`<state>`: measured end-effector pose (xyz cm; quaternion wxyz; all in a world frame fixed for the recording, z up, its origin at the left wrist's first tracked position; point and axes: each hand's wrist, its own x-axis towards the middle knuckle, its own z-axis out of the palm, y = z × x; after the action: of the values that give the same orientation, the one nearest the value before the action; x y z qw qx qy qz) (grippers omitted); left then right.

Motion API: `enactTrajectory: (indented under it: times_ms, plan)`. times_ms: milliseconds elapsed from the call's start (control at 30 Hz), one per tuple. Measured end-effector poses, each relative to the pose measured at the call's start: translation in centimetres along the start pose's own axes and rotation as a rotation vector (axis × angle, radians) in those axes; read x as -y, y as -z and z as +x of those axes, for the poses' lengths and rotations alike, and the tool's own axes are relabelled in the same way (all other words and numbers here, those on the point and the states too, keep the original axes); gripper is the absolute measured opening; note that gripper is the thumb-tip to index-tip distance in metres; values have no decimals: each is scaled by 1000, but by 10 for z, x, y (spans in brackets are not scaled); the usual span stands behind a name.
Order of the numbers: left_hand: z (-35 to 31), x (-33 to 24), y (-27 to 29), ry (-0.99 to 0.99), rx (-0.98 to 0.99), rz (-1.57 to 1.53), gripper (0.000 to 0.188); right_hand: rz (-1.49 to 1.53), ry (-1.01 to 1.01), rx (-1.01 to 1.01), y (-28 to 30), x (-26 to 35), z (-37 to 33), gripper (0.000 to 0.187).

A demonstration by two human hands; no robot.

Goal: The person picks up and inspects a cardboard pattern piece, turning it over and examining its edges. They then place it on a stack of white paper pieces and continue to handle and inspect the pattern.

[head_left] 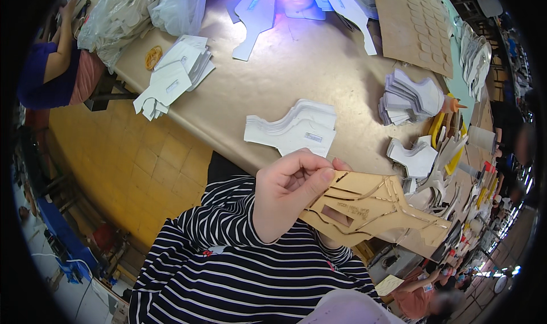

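Observation:
My left hand point(290, 190) is closed on the left end of a flat tan template point(370, 204), its thumb on the upper face. Narrow curved slots and a rectangular window are cut through the template. My right hand point(329, 242) is mostly hidden behind it; a bit of wrist shows below, and a fingertip that seems to belong to it shows at the top edge. Just beyond my left hand lies a fanned stack of white shaped pieces point(293, 124), with a small printed rectangle on the top one.
Another stack of white pieces point(176, 76) and a rubber-band bundle point(152, 57) lie at the table's left edge. More stacks point(413, 96) sit at the right, near an orange-tipped bottle point(454, 104). Plastic bags point(117, 22) stand far left; a brown sheet point(413, 25) lies far right.

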<state>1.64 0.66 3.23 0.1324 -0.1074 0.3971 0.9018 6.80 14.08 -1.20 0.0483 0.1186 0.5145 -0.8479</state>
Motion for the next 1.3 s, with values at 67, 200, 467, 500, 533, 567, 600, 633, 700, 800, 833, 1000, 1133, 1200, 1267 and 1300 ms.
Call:
enactTrajectory:
  times_ms: [67, 200, 467, 500, 533, 567, 600, 633, 700, 800, 833, 1000, 1133, 1200, 1267, 1300]
  plan:
    - [-1, 3, 1, 19, -14, 10, 12, 25, 9, -51, 1, -7, -5, 65]
    - [-4, 4, 3, 52, -33, 15, 13, 14, 13, -121, 1, -11, -7, 63]
    - [-6, 5, 1, 72, -25, 78, 14, 132, -5, 13, -13, 6, 0, 55]
    - [-7, 5, 1, 65, -19, 102, 13, 114, -11, 125, -14, 11, 2, 54]
    - [-7, 5, 1, 48, -29, 81, 13, 219, -54, 151, -15, 17, 4, 53]
    - [-7, 4, 2, 36, -35, 49, 13, 167, -40, 161, -17, 19, 7, 53]
    - [-8, 2, 2, 24, -42, 17, 13, 214, -133, 140, -16, 25, 9, 53]
    - [-8, 1, 3, 28, -27, 0, 13, 264, -226, 114, -15, 30, 11, 52]
    - [-6, -3, 5, 33, -1, -33, 13, 403, -329, 110, -15, 33, 15, 51]
    - [-3, -6, 7, 69, 28, -112, 14, 301, -249, 90, -17, 29, 14, 50]
    - [-3, -6, 7, 79, 16, -66, 14, 278, -207, 91, -17, 28, 14, 49]
    - [-2, -1, 2, 140, -6, -74, 14, 189, 8, 127, -16, 21, 10, 47]
    - [-2, 2, 2, 194, -11, -73, 13, 189, 85, 181, -16, 21, 12, 46]
    - [-1, 2, 2, 220, -21, -104, 13, 168, -3, 210, -13, 26, 15, 46]
    - [-2, 1, 3, 198, -18, -89, 13, 369, -369, 184, -4, 38, 21, 48]
    - [-2, 0, 4, 186, -18, -81, 13, 498, -526, 141, -2, 40, 21, 50]
